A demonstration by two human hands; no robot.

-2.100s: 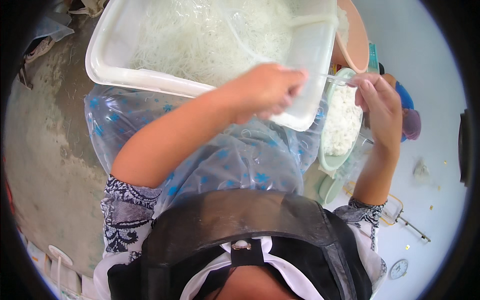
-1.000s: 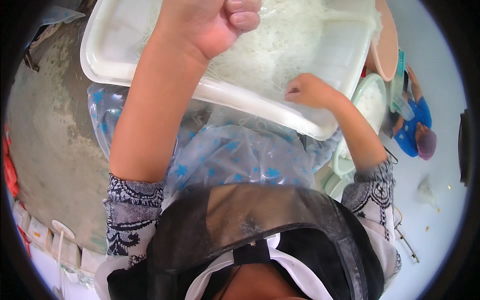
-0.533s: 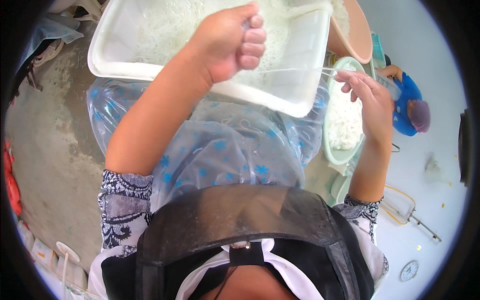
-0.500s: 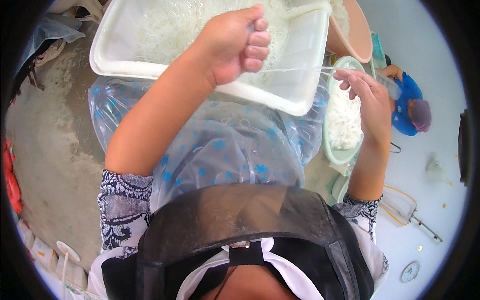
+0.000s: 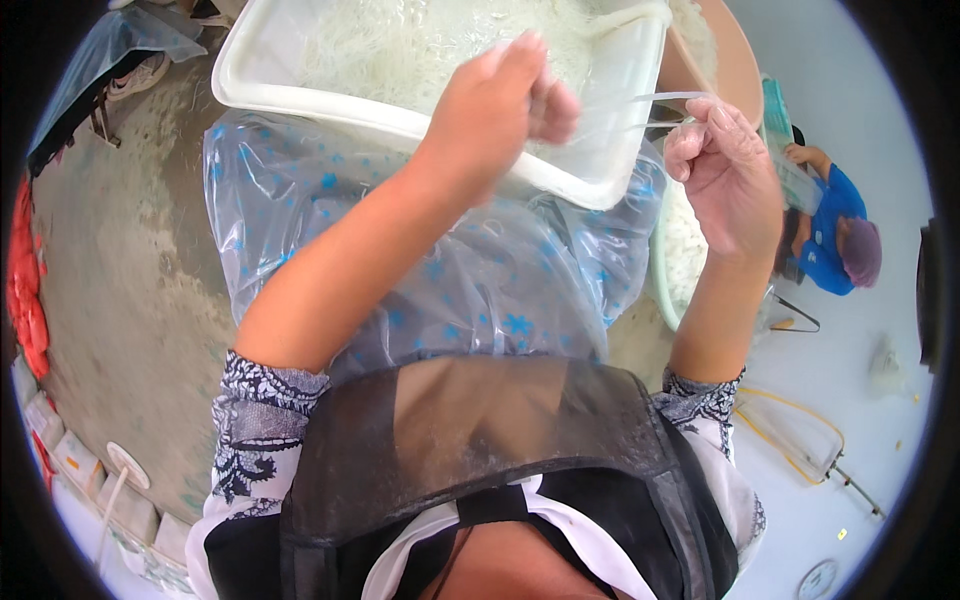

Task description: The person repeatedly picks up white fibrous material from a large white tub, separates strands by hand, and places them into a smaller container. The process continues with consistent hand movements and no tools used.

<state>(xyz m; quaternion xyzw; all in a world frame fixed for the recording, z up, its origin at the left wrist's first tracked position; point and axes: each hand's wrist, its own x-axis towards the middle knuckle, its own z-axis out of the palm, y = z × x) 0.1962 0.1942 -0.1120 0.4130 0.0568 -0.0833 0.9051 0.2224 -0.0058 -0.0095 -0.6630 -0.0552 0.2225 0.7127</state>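
Over a white plastic tub [image 5: 300,105] full of tangled, wet, whitish strands [image 5: 400,50], my left hand [image 5: 505,110] is held with curled fingers, partly smeared by motion. Thin translucent strands [image 5: 655,97] stretch from beside it, past the tub's right rim, to my right hand [image 5: 730,170]. That hand is raised to the right, palm side showing, with thumb and fingertips pinching the strands. The ends inside my left hand are hidden, though the strands run toward its curled fingers.
A pale green basin [image 5: 685,250] of white stringy material stands under my right hand. An orange-pink basin [image 5: 735,50] sits beyond it. A clear plastic apron [image 5: 480,260] with blue flowers covers my lap. A person in blue [image 5: 830,225] is at the far right.
My left hand has moved right and slightly down, nearer the right hand. My right hand has turned to show more palm. The strands between them now form two spread lines.
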